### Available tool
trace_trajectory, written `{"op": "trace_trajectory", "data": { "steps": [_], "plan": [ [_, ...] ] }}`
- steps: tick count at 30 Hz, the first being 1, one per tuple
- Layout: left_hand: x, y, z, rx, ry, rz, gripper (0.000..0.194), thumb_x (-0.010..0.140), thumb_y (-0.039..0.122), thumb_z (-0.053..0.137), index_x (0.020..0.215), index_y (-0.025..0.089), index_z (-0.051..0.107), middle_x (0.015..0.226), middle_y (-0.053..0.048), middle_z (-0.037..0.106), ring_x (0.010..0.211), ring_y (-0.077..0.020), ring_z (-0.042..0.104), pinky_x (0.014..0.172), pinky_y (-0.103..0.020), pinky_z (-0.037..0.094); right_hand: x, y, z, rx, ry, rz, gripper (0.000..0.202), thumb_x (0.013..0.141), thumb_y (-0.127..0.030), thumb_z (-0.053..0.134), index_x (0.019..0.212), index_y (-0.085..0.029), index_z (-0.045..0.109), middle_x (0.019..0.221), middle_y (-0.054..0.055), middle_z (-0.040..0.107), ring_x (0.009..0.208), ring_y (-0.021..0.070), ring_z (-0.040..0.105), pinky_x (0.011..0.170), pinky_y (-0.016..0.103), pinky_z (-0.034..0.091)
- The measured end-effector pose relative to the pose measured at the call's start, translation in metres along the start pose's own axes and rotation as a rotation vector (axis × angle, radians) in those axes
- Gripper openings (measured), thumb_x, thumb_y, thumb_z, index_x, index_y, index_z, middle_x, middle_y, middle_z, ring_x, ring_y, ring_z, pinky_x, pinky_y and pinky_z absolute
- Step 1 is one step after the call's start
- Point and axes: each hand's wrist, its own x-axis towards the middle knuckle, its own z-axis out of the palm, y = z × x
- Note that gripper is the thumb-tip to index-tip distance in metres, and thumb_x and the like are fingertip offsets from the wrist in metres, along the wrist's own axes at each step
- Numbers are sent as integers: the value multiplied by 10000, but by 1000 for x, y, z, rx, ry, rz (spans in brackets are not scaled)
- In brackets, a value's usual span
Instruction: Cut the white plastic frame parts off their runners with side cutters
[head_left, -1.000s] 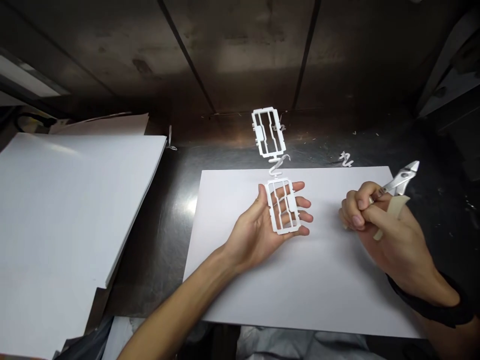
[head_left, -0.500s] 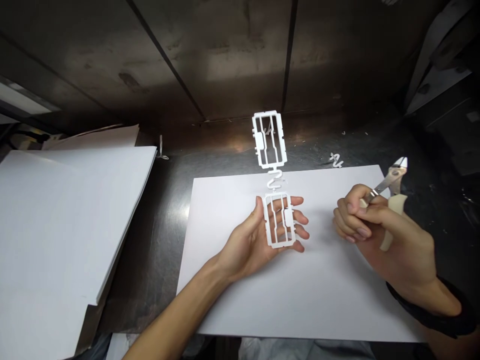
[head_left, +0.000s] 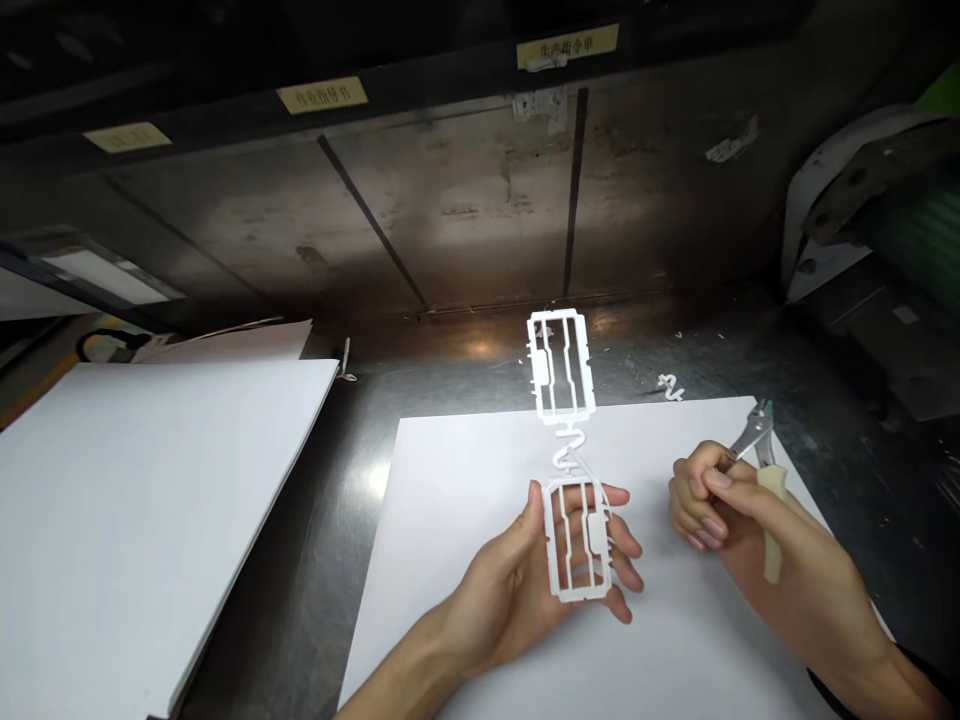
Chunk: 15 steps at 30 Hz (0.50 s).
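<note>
Two white plastic frames with inner bars hang together by a wavy runner. My left hand holds the lower frame, its thumb at the left edge and its fingers spread behind. Beyond the fingertips, the upper frame reaches over the far edge of a white sheet. To the right, my right hand is closed around side cutters with pale handles. Their jaws point up and away from the frames. Part of the handles is hidden by the palm and fingers.
A stack of large white sheets lies on the left of the dark metal table. Loose runner scrap rests past the sheet's far edge. A metal wall with labels above closes off the back. Machine-like equipment stands at the right.
The view has tilted upward, so hands, frames and table appear lower and wall labels show. Both hands keep their holds, and the cutters appear slightly turned.
</note>
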Motion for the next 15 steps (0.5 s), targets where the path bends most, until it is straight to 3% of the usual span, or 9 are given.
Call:
{"op": "trace_trajectory", "data": {
  "steps": [7,10,15],
  "plan": [
    [-2,-2,-3,7,-18,-12,636,1122,598,557,1436,67,714,1193,-193,670,1039,-254,704,897,-366,592,-2,7,-8,-279,-11,12,428,1137,-501,731,885,-236,507,832,12,394,770,240,405,741,367,379],
    [-1,-2,-3,14,39,-12,650,1107,630,580,1374,58,736,1103,-153,653,958,-207,684,862,-314,566,-3,7,-8,-296,20,22,482,1114,-487,778,878,-231,444,873,6,387,783,229,378,737,347,372],
    [2,1,-4,26,141,41,572,1093,697,557,1195,149,689,893,-4,574,595,-68,517,606,-209,419,-1,1,-3,-166,46,34,206,1092,-416,803,1138,-279,655,932,23,511,849,234,452,783,310,436]
  ]
}}
